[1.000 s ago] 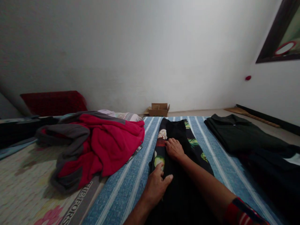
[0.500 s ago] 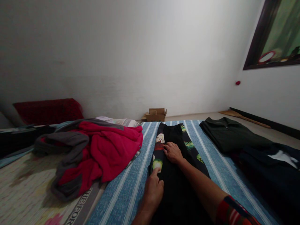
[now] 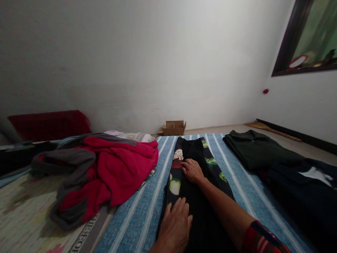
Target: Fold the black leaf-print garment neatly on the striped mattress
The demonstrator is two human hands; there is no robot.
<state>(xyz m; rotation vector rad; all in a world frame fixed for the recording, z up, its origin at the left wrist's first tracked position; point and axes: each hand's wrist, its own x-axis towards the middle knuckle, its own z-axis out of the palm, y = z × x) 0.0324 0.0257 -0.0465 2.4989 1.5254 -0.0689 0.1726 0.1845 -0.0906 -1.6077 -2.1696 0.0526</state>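
Observation:
A long black garment [image 3: 192, 149] with printed leaf-and-fruit strips along its sides lies folded lengthwise on a blue striped sheet [image 3: 147, 196]. My right hand [image 3: 193, 171] rests on it, fingers extended toward the left printed strip and pressed down on the cloth. Nearer to me, my left hand [image 3: 176, 223] lies flat over the garment's left edge with its fingers slightly apart. The near end of the garment is dark and partly hidden by my hands and right forearm.
To the left, a pink and grey fleece garment [image 3: 123, 168] lies crumpled on a patterned mat [image 3: 28, 211]. At right are a folded dark green top [image 3: 259, 149] and a navy garment [image 3: 292, 196]. A cardboard box [image 3: 172, 130] stands by the far wall.
My left hand has moved toward me along the garment, from pointing at the printed strip to lying flat on the edge. My right hand stays nearly where it was.

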